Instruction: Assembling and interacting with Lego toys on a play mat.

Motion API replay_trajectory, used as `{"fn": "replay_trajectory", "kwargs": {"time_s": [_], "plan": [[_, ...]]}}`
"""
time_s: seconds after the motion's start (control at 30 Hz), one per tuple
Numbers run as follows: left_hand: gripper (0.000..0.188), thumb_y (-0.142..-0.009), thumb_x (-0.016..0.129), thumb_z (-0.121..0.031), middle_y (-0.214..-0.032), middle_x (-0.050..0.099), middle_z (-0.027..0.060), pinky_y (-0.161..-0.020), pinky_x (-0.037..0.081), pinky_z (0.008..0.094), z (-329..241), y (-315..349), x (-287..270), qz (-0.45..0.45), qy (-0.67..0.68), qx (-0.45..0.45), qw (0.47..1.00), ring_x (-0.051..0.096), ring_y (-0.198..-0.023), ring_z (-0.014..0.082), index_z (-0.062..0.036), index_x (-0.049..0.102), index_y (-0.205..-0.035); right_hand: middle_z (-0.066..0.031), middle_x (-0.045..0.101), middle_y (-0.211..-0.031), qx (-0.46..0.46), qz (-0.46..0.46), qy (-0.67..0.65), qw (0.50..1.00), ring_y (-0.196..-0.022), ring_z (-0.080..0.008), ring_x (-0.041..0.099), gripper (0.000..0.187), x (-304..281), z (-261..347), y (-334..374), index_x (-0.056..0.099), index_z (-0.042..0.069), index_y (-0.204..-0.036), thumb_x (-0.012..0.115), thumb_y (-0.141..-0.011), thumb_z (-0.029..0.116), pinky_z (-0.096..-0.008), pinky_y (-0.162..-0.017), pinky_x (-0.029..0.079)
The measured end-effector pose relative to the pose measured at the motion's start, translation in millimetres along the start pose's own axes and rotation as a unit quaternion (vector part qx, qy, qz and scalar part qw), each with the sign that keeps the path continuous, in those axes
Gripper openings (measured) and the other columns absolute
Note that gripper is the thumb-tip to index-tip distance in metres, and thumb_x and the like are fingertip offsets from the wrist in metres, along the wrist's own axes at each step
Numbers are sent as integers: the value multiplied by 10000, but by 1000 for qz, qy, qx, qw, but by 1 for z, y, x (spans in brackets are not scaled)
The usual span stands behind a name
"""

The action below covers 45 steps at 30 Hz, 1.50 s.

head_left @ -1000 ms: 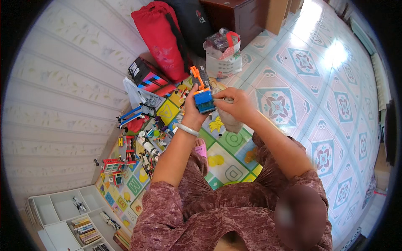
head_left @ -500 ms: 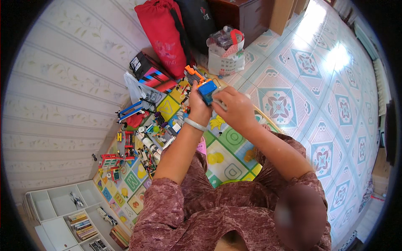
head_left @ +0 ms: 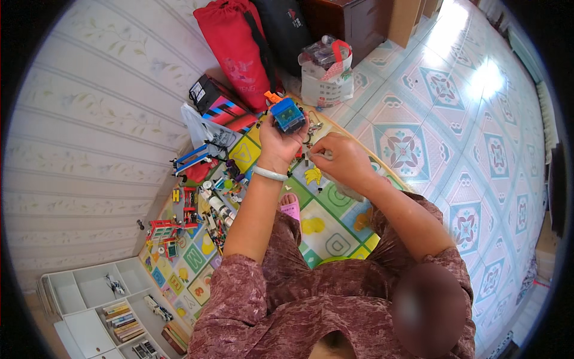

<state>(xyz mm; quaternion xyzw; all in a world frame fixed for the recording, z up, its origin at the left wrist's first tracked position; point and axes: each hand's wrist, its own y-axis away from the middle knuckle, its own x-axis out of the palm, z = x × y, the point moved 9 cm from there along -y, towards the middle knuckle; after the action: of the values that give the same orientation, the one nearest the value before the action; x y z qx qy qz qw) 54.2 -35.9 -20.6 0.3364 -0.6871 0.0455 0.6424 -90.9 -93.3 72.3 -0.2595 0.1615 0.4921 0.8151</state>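
Observation:
On the palm of my left hand [head_left: 281, 140] rests a blue toy vehicle [head_left: 287, 115] with an orange part sticking up at its far end. The fingers wrap round its sides, and it appears built from plastic bricks. Just right of it and nearer to me, apart from the vehicle, is my right hand [head_left: 342, 157]. Its fingers are bent together in a pinch; some small pale thing shows at the fingertips, too indistinct to name. Beneath both hands lies a colourful play mat [head_left: 326, 216] with several loose toy pieces on it.
Left of my arm are heaped bricks and toy parts [head_left: 218, 212] and a red toy frame [head_left: 161, 230]. Farther off stand a red bag [head_left: 230, 57], a striped box [head_left: 224, 107] and a white carrier bag [head_left: 326, 84]. A white shelf unit [head_left: 86, 332] is at lower left.
My right hand has drawn away from the vehicle, down and to the right. My left hand has turned palm up, so more of the vehicle's blue top shows.

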Motion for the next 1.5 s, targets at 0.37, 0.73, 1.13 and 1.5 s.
{"fn": "replay_trajectory", "kwargs": {"time_s": [0.37, 0.73, 1.13, 1.5], "plan": [[374, -977, 394, -245, -1047, 632, 260, -892, 548, 502, -2, -3, -8, -18, 6, 14, 1000, 619, -987, 410, 59, 584, -1083, -146, 706, -933, 101, -148, -145, 973, -868, -264, 681, 244, -38, -31, -19, 728, 36, -958, 724, -803, 225, -333, -786, 516], [361, -988, 356, -245, -1064, 640, 232, -933, 514, 470, 9, -4, -1, -45, -47, 35, 997, 629, -993, 365, -3, 600, -1098, -115, 683, -887, -53, -179, -72, 980, -838, -254, 670, 175, -20, 14, -21, 700, 40, -914, 734, -785, 153, -336, -749, 517], [239, -1041, 423, -302, -1046, 612, 55, -759, 523, 380, -24, -3, 4, 15, -195, 205, 959, 610, -986, 191, -111, 509, -1155, -78, 669, -856, 105, -98, -143, 979, -775, -180, 635, 379, 13, -33, -28, 676, 28, -1026, 784, -767, 282, -323, -714, 496], [204, -1021, 509, -252, -1032, 631, 80, -827, 529, 387, -5, 10, 36, -18, -159, 284, 945, 635, -929, 218, -68, 552, -1096, -74, 661, -879, 175, -107, -228, 952, -794, -121, 601, 592, 0, -47, -37, 544, -7, -1286, 771, -820, 278, -265, -661, 471]]}}
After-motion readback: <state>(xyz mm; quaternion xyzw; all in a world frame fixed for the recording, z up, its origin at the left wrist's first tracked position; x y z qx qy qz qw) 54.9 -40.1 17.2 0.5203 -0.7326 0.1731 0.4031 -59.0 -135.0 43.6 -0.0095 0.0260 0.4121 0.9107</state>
